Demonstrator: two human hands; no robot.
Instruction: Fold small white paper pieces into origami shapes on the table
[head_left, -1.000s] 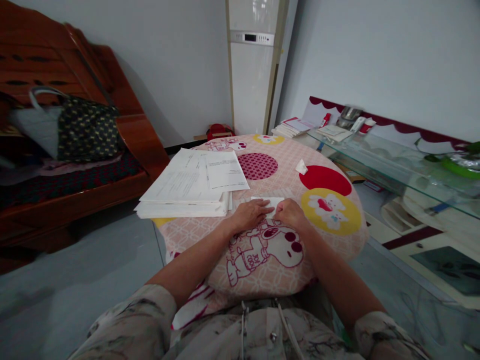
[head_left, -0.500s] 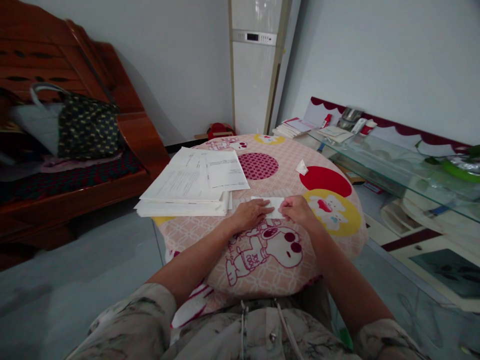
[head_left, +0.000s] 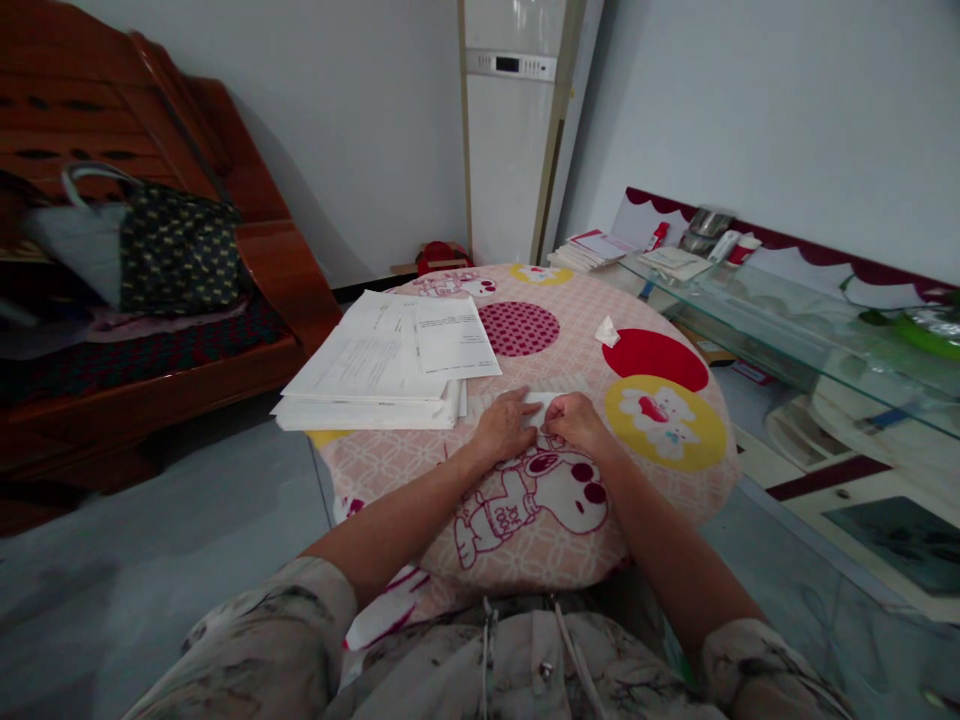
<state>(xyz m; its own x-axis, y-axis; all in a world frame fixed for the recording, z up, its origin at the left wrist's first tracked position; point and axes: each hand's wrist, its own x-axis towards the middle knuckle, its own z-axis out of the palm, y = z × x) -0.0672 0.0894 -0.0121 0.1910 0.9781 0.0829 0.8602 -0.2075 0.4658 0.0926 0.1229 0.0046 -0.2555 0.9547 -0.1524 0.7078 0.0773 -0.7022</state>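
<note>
From where I stand, the right grip (head_left: 577, 420) is bent in narrow at the near right part of a small white paper (head_left: 537, 397), though I cannot tell whether its fingertips truly pinch it. The left grip (head_left: 504, 428) rests on the paper's left side, thumb and forefinger spread apart. The paper lies on the tabletop (head_left: 405, 470) between the two, partly covered by them. To work it neatly, I'd press down firmly with the left and let only the right fingertips move, lightly, so the sheet neither skids on the cloth nor puckers. Wrists low would help. Farther out, the tall stack of papers (head_left: 367, 360) sits near the left forearm, so that elbow should swing gently; the white scrap (head_left: 607, 331) lies well clear beyond the right.
</note>
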